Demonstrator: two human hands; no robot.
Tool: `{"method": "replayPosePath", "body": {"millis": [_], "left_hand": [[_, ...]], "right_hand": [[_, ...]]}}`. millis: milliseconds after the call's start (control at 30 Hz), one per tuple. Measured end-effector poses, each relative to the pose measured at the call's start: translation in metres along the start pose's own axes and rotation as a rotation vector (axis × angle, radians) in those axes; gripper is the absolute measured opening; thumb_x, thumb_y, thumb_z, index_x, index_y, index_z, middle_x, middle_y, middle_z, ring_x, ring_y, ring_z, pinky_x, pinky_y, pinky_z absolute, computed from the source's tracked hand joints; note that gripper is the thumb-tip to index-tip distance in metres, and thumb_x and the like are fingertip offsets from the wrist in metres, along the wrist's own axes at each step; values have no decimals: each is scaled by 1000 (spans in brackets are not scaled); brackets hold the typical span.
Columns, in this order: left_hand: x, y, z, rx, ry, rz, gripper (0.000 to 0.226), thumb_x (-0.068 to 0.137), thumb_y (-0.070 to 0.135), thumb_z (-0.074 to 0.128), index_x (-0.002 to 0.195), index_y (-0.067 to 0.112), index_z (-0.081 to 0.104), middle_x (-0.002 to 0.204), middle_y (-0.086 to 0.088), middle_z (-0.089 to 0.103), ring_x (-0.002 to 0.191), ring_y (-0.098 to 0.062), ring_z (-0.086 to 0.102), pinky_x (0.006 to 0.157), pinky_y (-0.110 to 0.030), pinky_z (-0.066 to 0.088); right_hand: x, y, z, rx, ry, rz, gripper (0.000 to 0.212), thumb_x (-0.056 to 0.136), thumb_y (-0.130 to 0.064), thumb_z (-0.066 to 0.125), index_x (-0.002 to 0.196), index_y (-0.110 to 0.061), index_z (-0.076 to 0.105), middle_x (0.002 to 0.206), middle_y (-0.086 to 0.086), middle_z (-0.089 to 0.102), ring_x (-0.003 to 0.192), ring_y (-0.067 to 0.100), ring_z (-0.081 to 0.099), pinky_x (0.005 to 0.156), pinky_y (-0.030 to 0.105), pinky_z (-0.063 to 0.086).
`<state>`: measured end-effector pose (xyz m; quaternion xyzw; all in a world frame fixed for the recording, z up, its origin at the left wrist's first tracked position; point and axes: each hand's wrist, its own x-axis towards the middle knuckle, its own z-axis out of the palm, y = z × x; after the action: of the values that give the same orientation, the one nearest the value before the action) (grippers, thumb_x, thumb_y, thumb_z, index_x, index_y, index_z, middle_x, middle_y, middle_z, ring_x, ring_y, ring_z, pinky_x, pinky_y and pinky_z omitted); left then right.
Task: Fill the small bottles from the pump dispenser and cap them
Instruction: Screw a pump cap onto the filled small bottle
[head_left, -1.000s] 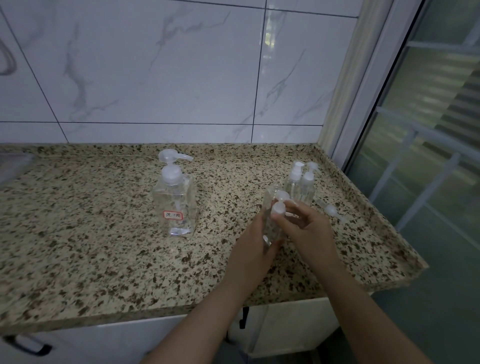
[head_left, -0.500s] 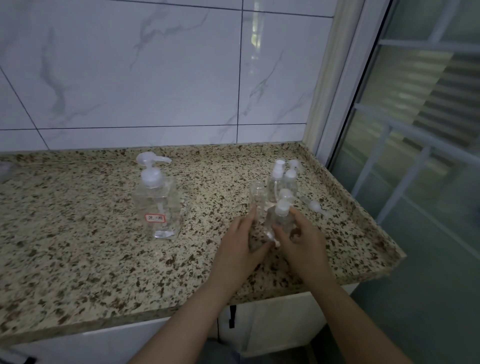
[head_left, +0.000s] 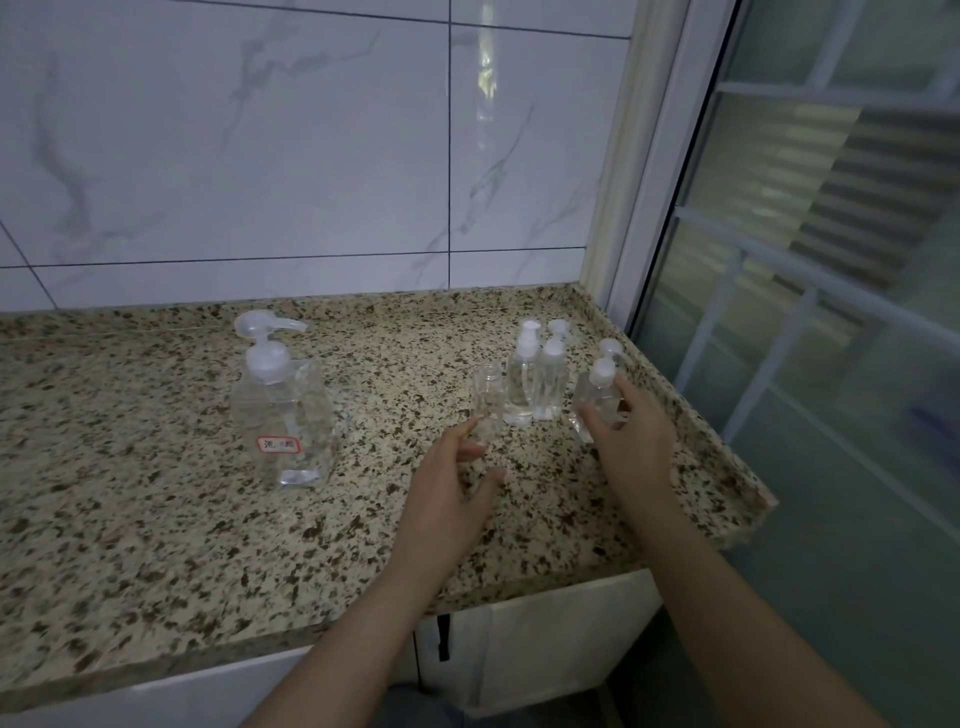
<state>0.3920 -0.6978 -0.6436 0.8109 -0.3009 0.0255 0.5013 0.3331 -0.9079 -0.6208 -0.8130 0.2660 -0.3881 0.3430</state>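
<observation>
A clear pump dispenser (head_left: 282, 402) with a red-edged label stands left of centre on the speckled counter (head_left: 156, 519). An uncapped small clear bottle (head_left: 487, 397) stands just beyond my left hand (head_left: 449, 483), whose fingers are spread and relaxed, the fingertips close to the bottle's base. My right hand (head_left: 631, 436) holds a capped small bottle (head_left: 598, 395) between thumb and fingers near the counter's right edge. Behind stand capped small bottles (head_left: 535, 382) in a tight cluster. One loose white cap (head_left: 610, 347) lies by the right rim.
A marble-tiled wall (head_left: 311, 156) backs the counter. The raised counter rim (head_left: 696, 431) runs along the right side, with a glass door or window frame (head_left: 779, 260) just beyond. White cabinet fronts (head_left: 545, 639) sit below the front edge.
My right hand carried the capped bottle to the right, toward the counter's rim. My left hand let go of it and now reaches toward the uncapped bottle.
</observation>
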Motion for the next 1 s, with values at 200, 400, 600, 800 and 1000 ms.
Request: {"method": "replayPosePath", "body": {"millis": [200, 400, 600, 800, 1000], "left_hand": [[-1, -2, 0, 12, 19, -8, 53, 94, 33, 65, 142, 32, 44, 106, 22, 60, 89, 4, 56, 72, -11, 40], [-1, 1, -2, -12, 17, -27, 49, 94, 30, 65, 139, 32, 46, 102, 20, 62, 79, -3, 60, 70, -21, 52], [-2, 2, -3, -17, 14, -30, 47, 95, 29, 64, 138, 33, 46, 100, 19, 62, 80, -1, 60, 72, -23, 52], [-1, 2, -2, -34, 19, -33, 47, 94, 27, 64, 138, 32, 46, 99, 18, 63, 73, -11, 63, 69, -25, 55], [1, 3, -2, -56, 55, -25, 45, 95, 24, 64, 137, 30, 47, 103, 18, 62, 94, 0, 61, 81, -23, 54]], "right_hand": [[1, 6, 12, -22, 1, 17, 62, 86, -19, 81, 143, -17, 57, 109, 1, 55, 104, 28, 58, 94, 50, 51], [13, 5, 14, 23, -57, 30, 70, 88, -19, 80, 150, -21, 50, 121, 5, 60, 99, 20, 65, 89, 32, 58], [16, -1, 18, -28, -80, 13, 64, 92, -9, 74, 150, -16, 48, 120, 10, 61, 103, 14, 52, 86, 7, 40], [14, -2, 18, 53, -10, 85, 53, 92, -7, 71, 143, -11, 54, 116, 5, 64, 104, 17, 59, 89, 25, 50], [-26, -30, 20, 160, 29, -131, 29, 86, 0, 73, 105, -16, 58, 93, -1, 56, 81, 10, 54, 69, 14, 45]]}}
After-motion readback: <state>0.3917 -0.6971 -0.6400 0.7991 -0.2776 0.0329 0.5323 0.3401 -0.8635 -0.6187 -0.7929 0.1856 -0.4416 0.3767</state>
